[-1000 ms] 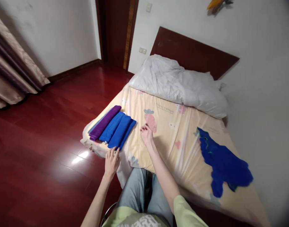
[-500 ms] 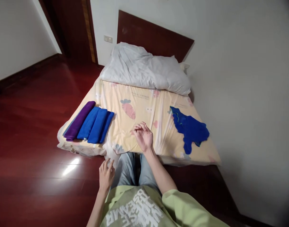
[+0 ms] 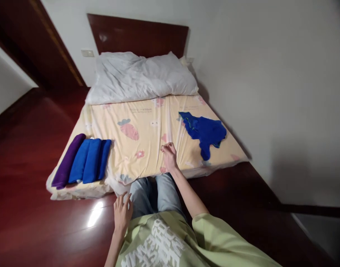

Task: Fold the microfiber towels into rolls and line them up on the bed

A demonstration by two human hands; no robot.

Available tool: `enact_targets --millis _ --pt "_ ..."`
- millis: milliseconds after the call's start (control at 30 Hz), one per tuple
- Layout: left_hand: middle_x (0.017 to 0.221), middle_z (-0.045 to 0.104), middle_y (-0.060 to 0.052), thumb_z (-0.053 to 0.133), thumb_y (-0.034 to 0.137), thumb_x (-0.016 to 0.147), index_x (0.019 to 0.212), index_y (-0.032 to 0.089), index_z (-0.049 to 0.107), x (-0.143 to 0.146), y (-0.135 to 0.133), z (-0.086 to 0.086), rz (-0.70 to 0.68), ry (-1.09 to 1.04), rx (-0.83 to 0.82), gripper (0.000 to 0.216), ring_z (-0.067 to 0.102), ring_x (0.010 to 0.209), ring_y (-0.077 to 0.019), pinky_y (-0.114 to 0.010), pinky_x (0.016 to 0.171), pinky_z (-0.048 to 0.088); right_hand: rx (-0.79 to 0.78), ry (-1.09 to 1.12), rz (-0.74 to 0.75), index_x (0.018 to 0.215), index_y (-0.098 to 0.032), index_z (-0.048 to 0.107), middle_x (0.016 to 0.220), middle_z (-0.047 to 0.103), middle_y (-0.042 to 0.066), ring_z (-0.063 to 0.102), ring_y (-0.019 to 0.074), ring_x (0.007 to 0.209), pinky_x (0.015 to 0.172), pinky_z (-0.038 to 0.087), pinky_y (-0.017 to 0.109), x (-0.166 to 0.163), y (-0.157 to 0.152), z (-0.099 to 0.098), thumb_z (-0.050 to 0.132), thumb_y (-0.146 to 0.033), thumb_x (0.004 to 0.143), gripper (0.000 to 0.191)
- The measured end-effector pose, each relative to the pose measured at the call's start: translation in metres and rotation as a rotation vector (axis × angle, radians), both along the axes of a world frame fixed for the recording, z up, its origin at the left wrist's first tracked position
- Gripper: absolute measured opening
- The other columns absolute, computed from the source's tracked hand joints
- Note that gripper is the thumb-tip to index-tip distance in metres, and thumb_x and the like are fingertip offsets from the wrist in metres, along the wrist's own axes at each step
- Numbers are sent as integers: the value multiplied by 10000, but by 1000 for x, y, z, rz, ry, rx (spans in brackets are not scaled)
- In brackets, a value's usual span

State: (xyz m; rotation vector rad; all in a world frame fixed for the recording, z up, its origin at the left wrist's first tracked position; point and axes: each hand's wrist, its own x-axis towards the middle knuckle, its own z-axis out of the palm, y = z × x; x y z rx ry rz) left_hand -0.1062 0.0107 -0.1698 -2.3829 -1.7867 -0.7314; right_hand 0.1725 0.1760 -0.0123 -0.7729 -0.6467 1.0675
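Observation:
A low bed (image 3: 147, 163) with a yellow cartoon-print sheet lies in front of me. On its near left corner sit a folded purple towel (image 3: 67, 161) and folded blue towels (image 3: 90, 160) side by side. A crumpled blue towel (image 3: 206, 131) lies on the right side of the bed. My right hand (image 3: 169, 155) hovers over the sheet's near edge, left of the crumpled towel, fingers curled together with nothing visible in them. My left hand (image 3: 122, 213) rests by my left knee, fingers loosely spread and empty.
A white duvet (image 3: 139, 76) is bunched at the head of the bed against a dark wooden headboard (image 3: 136, 35). Glossy red wooden floor (image 3: 25, 207) surrounds the bed. A white wall (image 3: 270, 92) runs along the right. My knees in grey trousers (image 3: 150, 193) touch the bed's near edge.
The view has swung to the right. My left hand left the folded towels and dropped to my knee. My right hand moved right along the sheet, toward the crumpled blue towel.

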Motion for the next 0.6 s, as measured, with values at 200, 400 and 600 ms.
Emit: enact_targets --millis 200,400,600 --pt "1239 658 -123 481 222 963 1173 209 666 28 8 -13 -150 32 -71 280 638 1015 -272 -401 838 513 -204 -381 -342 874 -242 486 770 541 -62 594 119 693 732 483 268 134 2 -70 650 -389 811 230" --pt "1156 682 -97 477 256 950 1103 243 708 42 12 -30 -256 -78 -177 278 686 961 -263 -402 817 575 -549 -586 -601 915 -222 517 837 623 -17 568 123 667 667 483 252 264 -7 -102 575 -316 821 145" --pt "1132 710 -61 529 334 893 1040 331 756 39 18 -45 -238 -227 -327 270 709 941 -293 -466 801 616 -691 -990 -582 937 -155 708 1209 672 158 612 230 1118 1030 468 345 352 34 -112 588 -175 713 254"
